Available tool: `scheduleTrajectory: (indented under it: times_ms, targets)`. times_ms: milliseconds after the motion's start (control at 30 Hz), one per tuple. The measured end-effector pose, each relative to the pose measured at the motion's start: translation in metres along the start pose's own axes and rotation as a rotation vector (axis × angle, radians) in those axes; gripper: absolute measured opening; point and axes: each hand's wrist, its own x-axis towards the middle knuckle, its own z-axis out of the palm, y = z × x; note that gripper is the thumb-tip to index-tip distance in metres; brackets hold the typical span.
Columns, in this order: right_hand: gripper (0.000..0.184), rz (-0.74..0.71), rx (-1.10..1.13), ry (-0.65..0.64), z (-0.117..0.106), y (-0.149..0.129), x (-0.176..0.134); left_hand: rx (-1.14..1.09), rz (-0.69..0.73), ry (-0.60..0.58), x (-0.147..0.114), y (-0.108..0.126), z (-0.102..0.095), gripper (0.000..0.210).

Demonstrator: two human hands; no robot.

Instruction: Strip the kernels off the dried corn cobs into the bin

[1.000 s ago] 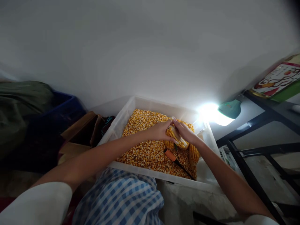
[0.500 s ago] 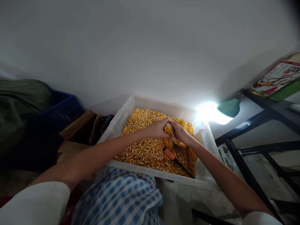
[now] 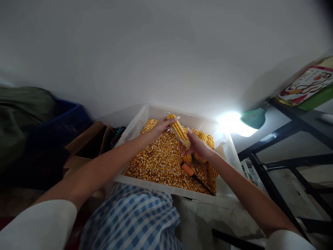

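Note:
Both my hands hold a yellow corn cob [image 3: 178,130] above the bin, tilted from upper left to lower right. My left hand [image 3: 164,125] grips its upper end, and my right hand [image 3: 195,145] is closed around its lower end. Loose corn kernels [image 3: 158,163] fill much of the white plastic bin [image 3: 166,191] below. More corn cobs [image 3: 212,171] lie at the bin's right side, partly hidden behind my right hand and forearm. A tool with an orange handle [image 3: 187,169] and a dark shaft rests on the kernels, close under my right hand.
A lit lamp [image 3: 253,119] hangs from a dark metal rack [image 3: 281,130] at the right. An open cardboard box [image 3: 87,139] and a blue crate [image 3: 75,114] stand at the left. The pale wall [image 3: 156,52] rises behind the bin. Blue checked cloth [image 3: 135,218] lies before it.
The corn cob has been lifted and turned, so its full length now shows. My left hand has moved up and left to its far end, while my right hand stays near its former place.

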Motion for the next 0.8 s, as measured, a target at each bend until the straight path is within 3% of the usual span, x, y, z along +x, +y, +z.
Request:
scheduleTrajectory:
  times_ms: [167,300,500,800]
  targets:
    - [0.048,0.005,0.009,0.072,0.011,0.01,0.002,-0.007,-0.011,0.021,-0.002,-0.003,0.001,0.035]
    - [0.046,-0.007,0.051,0.085,0.016,0.018,0.005,-0.22,-0.075,-0.022,-0.001,-0.009,0.009,0.032]
    - [0.046,0.028,0.134,0.061,0.028,0.031,0.01,-0.489,-0.254,0.103,0.0,-0.009,0.015,0.027]
    - [0.046,0.026,0.112,0.036,0.039,0.039,0.012,-0.479,-0.355,0.176,-0.008,-0.006,0.018,0.032]
